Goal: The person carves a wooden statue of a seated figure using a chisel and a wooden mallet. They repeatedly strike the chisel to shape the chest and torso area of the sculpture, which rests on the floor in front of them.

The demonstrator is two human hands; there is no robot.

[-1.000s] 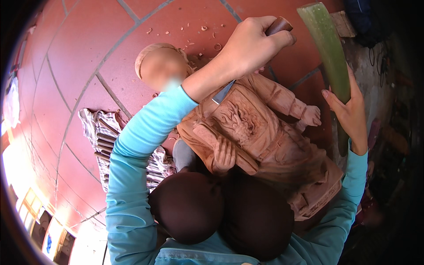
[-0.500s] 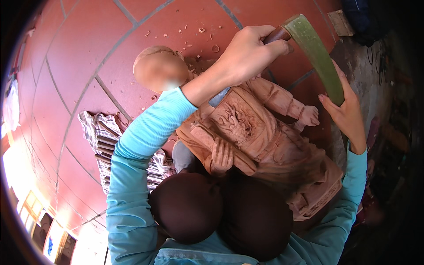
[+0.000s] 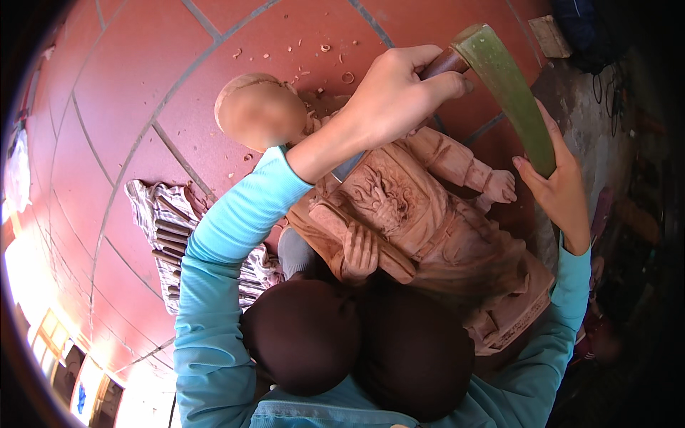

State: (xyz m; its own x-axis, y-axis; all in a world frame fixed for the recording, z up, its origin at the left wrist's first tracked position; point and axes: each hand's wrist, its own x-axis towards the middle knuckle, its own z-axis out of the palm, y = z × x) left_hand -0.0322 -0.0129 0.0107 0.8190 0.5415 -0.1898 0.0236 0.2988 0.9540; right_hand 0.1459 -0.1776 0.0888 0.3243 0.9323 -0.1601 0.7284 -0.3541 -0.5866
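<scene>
My left hand [image 3: 392,93] is closed around a dark brown rounded handle [image 3: 447,63], whose end meets the top of a long, curved green bar [image 3: 508,96]. Whether the two are joined cannot be made out. My right hand [image 3: 564,189] grips the bar's lower end, thumb on the near side and fingers behind. Below both hands a carved wooden statue [image 3: 449,228] of a robed figure lies on its back, head to the upper left. Its carved hand holds a flat, oblong piece [image 3: 364,242], and relief carving covers its chest.
My knees [image 3: 303,335] are close against the statue's near side. On the red tiled floor [image 3: 157,64] at the left, several carving tools [image 3: 170,241] lie on a striped cloth [image 3: 146,203]. Wood shavings [image 3: 347,77] are scattered beyond the head. A wooden block [image 3: 550,37] sits at the upper right.
My left hand and the brown handle have shifted slightly left and toward me. The green bar's top has tipped a little left, while my right hand stays nearly in place.
</scene>
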